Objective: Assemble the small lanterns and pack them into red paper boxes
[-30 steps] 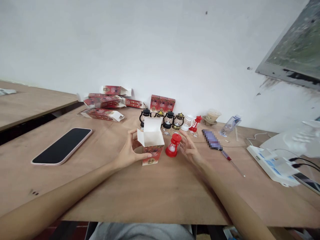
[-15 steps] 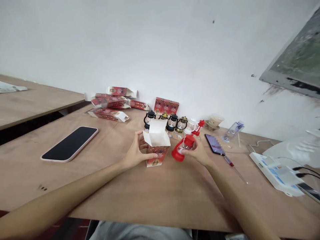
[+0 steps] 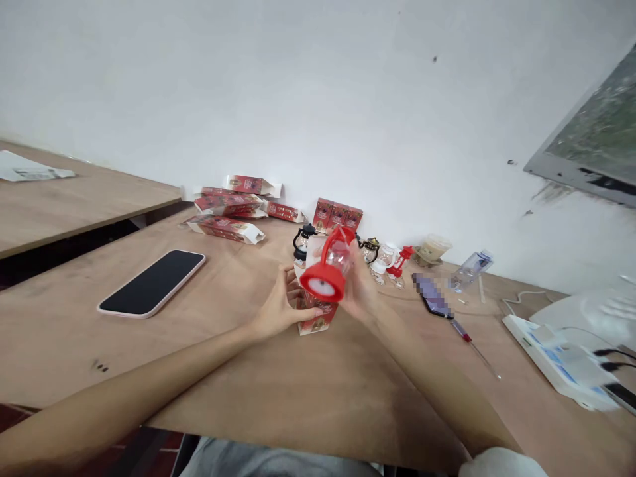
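Fingers and thumb of my left hand (image 3: 283,306) clasp a red printed cardboard box (image 3: 315,323) that stands upright on the table. Above the box, my right hand (image 3: 362,288) grips a small red lantern (image 3: 338,255) with a clear middle. The lantern is tilted, its round base towards me, and it covers most of the box's open top. Behind them stand more small lanterns: a black one (image 3: 304,242), a black and gold one (image 3: 369,250), a white one (image 3: 384,258) and another red one (image 3: 400,260).
Several red boxes (image 3: 226,228) lie at the back left; others (image 3: 338,215) stand by the wall. A pink-edged phone (image 3: 154,283) lies left. On the right are a second phone (image 3: 432,296), a screwdriver (image 3: 474,348), a lidded cup (image 3: 433,248), a clear bottle (image 3: 472,270) and a power strip (image 3: 556,364).
My right hand has lifted the red lantern up and left, from beside the box to above it, and its base has turned towards me. My left hand still holds the box.
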The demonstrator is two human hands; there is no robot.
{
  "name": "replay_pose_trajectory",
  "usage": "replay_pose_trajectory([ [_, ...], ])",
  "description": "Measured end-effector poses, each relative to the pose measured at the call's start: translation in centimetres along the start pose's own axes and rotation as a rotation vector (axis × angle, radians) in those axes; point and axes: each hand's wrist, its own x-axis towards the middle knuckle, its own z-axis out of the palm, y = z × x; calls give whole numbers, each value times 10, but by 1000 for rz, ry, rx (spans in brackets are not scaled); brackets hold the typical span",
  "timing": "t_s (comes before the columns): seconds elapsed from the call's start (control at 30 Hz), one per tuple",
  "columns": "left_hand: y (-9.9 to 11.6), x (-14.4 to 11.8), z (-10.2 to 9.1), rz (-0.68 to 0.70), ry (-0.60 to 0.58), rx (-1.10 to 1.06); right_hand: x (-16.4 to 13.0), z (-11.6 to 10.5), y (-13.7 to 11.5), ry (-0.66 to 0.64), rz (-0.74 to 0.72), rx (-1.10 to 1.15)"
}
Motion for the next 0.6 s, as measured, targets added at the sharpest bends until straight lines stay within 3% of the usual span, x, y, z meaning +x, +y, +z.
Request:
replay_pose_trajectory([
  [0.13, 0, -6, 4, 66, 21, 106, 10, -16, -3, 202, -182, -57],
  [0.3, -11, -17, 5, 225, 91, 247, -19, -14, -7, 318, -468, -416],
  [0.43, -21, -20, 2, 346, 125, 316, -45, -13, -14, 335, -580, -698],
  [0.6, -21, -20, 2, 393, 101, 359, -53, -23, -22, 275, -561, -1077],
])
